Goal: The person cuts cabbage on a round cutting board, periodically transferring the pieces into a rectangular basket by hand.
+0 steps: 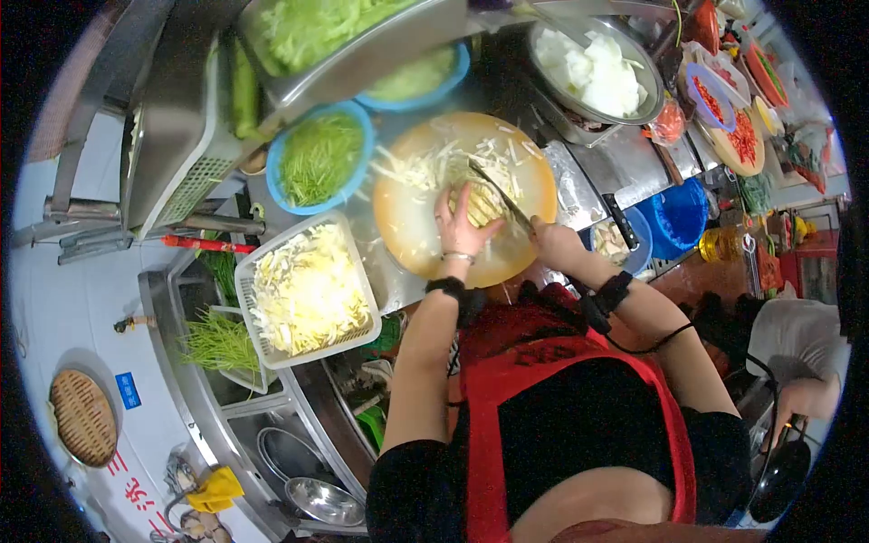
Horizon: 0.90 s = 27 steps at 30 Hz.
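Note:
On the round, yellow-rimmed cutting board (pixel 398 237), my left hand (pixel 460 228) grips a pale yellow sliced vegetable (pixel 486 207), fingers and thumb curved around its near side. My right hand (pixel 558 246) is closed on the handle of a kitchen knife (pixel 503 196). Its dark blade slants across the vegetable, tip pointing away and to the left, close beside my left fingertips. Pale cut strips (pixel 413 169) lie scattered over the far part of the board. The knife handle is mostly hidden inside my right fist.
A white basket (pixel 371 312) of shredded pale vegetable stands left of the board, near a blue bowl (pixel 367 136) of green shreds. A metal bowl (pixel 654 101) with white chunks sits at the back right. Another knife (pixel 621 220) lies right. Another person's arm (pixel 808 396) shows far right.

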Motion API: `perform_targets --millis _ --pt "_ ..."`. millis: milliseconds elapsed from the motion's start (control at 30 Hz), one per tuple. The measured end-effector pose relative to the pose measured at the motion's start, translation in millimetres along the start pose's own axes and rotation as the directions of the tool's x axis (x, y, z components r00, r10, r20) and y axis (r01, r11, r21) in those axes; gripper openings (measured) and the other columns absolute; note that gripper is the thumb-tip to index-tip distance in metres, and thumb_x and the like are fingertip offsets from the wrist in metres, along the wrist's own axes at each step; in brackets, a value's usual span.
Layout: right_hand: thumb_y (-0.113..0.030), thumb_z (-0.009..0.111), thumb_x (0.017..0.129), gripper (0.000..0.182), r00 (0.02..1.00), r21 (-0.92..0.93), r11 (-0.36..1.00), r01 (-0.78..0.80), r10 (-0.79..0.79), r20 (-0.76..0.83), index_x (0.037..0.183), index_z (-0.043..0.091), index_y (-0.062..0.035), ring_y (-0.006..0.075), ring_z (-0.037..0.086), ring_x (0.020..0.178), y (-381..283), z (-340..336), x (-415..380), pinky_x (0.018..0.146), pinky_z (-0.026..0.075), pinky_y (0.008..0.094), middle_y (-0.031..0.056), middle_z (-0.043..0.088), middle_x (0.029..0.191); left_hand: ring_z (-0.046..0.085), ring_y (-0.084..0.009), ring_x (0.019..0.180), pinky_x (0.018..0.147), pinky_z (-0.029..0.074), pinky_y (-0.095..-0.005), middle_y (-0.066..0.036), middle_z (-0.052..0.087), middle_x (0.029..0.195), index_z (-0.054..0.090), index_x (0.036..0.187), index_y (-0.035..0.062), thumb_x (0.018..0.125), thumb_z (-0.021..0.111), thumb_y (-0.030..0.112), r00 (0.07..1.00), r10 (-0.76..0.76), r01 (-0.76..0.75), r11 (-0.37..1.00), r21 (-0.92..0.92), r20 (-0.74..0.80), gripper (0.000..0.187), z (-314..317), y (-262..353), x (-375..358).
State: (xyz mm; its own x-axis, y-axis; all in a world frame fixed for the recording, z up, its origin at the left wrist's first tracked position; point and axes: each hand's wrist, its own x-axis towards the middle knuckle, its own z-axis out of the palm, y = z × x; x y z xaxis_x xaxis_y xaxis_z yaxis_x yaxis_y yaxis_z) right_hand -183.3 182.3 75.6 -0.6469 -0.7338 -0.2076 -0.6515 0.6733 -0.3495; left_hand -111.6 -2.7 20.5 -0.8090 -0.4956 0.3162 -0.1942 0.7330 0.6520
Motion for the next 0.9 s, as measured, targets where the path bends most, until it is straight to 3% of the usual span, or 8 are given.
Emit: perform_targets --millis 133,200,300,400,667,800,867,900 --pt "-0.022 0.052 0.079 0.027 1.000 0.127 0.992 -0.023 0.025 -0.011 0.099 0.048 -0.0027 0.0390 0.060 0.064 6 2 -1 0.058 0.047 0.0480 0.0223 0.059 0.067 0.038 -0.0400 0.115 0.095 0.035 -0.0470 -0.023 0.039 0.124 0.046 0.125 0.0180 0.053 0.080 0.034 0.999 -0.038 0.035 0.995 -0.090 -0.033 0.081 9 9 5" --pt "-0.021 0.052 0.080 0.028 0.999 0.152 0.987 -0.045 0.047 -0.008 0.100 0.047 -0.0019 0.0399 0.059 0.063 4 -8 -6 0.057 0.046 0.0490 0.0227 0.058 0.065 0.041 -0.0396 0.112 0.093 0.037 -0.0463 -0.022 0.043 0.120 0.047 0.123 0.0167 0.053 0.080 0.032 0.997 0.024 -0.025 1.000 -0.012 -0.075 0.079 15 11 5" --pt "-0.017 0.052 0.080 0.022 0.998 0.144 0.989 0.045 -0.038 -0.051 0.094 0.045 -0.0012 0.0407 0.057 0.060 -17 -30 -12 0.055 0.045 0.0487 0.0231 0.056 0.062 0.043 -0.0376 0.111 0.092 0.038 -0.0445 -0.021 0.045 0.118 0.050 0.119 0.0145 0.052 0.080 0.030 0.987 0.015 -0.035 0.992 -0.120 -0.158 0.076 -30 34 12" --pt "-0.016 0.052 0.081 0.021 0.983 0.210 0.961 0.182 -0.172 -0.065 0.093 0.045 -0.0011 0.0412 0.056 0.059 -53 -46 -1 0.054 0.044 0.0489 0.0232 0.055 0.061 0.045 -0.0356 0.109 0.091 0.039 -0.0435 -0.019 0.046 0.116 0.052 0.117 0.0126 0.051 0.081 0.030 0.964 0.015 -0.033 0.997 -0.065 -0.264 0.074 -81 26 10" --pt "-0.017 0.052 0.083 0.020 0.801 0.387 0.749 0.538 -0.597 0.042 0.095 0.048 -0.0013 0.0401 0.057 0.064 -223 -27 43 0.058 0.044 0.0468 0.0227 0.057 0.065 0.046 -0.0300 0.105 0.091 0.039 -0.0398 -0.014 0.050 0.109 0.048 0.118 0.0053 0.055 0.080 0.020 0.857 -0.108 0.169 0.983 0.077 -0.504 0.072 -258 -36 -48" --pt "-0.018 0.050 0.083 0.022 0.757 0.340 0.745 0.573 -0.641 0.127 0.097 0.050 -0.0011 0.0384 0.059 0.070 -311 -5 69 0.064 0.046 0.0468 0.0224 0.059 0.073 0.048 -0.0298 0.103 0.090 0.040 -0.0385 -0.015 0.050 0.110 0.047 0.121 0.0064 0.058 0.079 0.024 0.813 -0.177 0.294 0.947 0.128 -0.555 0.072 -311 -97 -79" --pt "-0.013 0.047 0.079 0.033 0.711 0.212 0.762 0.611 -0.647 0.276 0.110 0.049 -0.0012 0.0355 0.060 0.076 -338 10 89 0.066 0.047 0.0456 0.0219 0.060 0.082 0.048 -0.0337 0.102 0.089 0.038 -0.0413 -0.018 0.052 0.108 0.050 0.115 0.0028 0.056 0.079 0.026 0.778 -0.357 0.445 0.894 0.051 -0.517 0.070 -325 -122 -86" --pt "-0.013 0.047 0.079 0.033 0.711 0.212 0.763 0.611 -0.646 0.278 0.110 0.049 -0.0012 0.0355 0.060 0.076 -343 13 94 0.066 0.047 0.0456 0.0219 0.060 0.082 0.048 -0.0344 0.106 0.092 0.038 -0.0406 -0.020 0.052 0.111 0.047 0.120 0.0034 0.059 0.078 0.031 0.789 -0.414 0.518 0.846 0.130 -0.453 0.074 -326 -141 -92"
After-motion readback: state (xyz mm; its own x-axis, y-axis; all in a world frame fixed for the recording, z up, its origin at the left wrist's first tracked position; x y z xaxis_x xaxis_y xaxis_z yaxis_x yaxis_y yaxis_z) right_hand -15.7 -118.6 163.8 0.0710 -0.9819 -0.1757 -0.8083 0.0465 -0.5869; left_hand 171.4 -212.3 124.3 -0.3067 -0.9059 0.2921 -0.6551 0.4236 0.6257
